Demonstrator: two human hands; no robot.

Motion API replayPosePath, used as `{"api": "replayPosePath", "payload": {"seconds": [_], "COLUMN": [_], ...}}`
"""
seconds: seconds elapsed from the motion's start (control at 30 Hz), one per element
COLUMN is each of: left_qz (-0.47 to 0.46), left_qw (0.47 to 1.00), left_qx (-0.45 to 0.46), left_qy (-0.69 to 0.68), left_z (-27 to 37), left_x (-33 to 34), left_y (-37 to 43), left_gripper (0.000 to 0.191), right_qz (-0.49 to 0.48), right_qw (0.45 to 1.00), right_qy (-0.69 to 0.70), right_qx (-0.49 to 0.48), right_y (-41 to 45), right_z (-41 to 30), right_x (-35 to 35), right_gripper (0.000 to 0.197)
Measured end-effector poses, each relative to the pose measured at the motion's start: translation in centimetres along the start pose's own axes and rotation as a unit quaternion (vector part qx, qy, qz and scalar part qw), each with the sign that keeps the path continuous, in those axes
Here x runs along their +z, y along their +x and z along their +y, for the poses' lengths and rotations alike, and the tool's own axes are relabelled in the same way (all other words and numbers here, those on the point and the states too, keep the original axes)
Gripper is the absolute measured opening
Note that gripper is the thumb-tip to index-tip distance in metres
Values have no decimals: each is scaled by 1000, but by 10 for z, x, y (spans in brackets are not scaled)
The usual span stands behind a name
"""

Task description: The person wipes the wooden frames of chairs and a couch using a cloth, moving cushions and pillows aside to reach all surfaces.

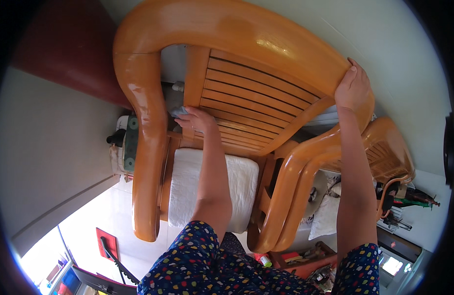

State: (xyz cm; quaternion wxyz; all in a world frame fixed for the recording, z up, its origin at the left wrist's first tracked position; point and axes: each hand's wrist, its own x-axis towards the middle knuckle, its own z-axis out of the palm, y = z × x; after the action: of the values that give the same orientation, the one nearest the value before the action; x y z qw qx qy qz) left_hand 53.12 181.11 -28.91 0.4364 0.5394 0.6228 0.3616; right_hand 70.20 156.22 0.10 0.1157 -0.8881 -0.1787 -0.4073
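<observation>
A large varnished wooden armchair (219, 22) fills the view, its slatted backrest (254, 97) facing me. My left hand (199, 120) is at the left upright of the backrest, low down. Bunched under its fingers is a light blue cloth (178, 111), pressed against the upright's edge; part of it is hidden behind the hand. My right hand (354, 88) grips the right end of the thick, rounded top rail, with the fingers over its outer edge. Below my left forearm, a white quilted cushion (234, 184) lies on the seat.
Curved armrests flank the seat: the left armrest (149, 177) and the right armrest (282, 199). Another wooden seat (387, 155) adjoins at right, near white pillows (324, 217). A red wooden box (304, 258) holds assorted items. A wall (389, 48) stands behind the chair.
</observation>
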Motion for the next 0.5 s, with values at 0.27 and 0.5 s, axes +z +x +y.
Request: {"api": "replayPosePath", "payload": {"seconds": [0.27, 0.5], "left_qz": [-170, -375], "left_qw": [890, 476], "left_qx": [404, 766], "left_qy": [-125, 216], "left_z": [161, 60], "left_x": [21, 22], "left_y": [-143, -162], "left_gripper": [78, 68], "right_qz": [13, 11], "right_qw": [1000, 1000], "right_qy": [-25, -6], "right_qx": [8, 9], "right_y": [-4, 0], "right_z": [16, 6], "right_x": [-5, 3], "right_gripper": [36, 35]}}
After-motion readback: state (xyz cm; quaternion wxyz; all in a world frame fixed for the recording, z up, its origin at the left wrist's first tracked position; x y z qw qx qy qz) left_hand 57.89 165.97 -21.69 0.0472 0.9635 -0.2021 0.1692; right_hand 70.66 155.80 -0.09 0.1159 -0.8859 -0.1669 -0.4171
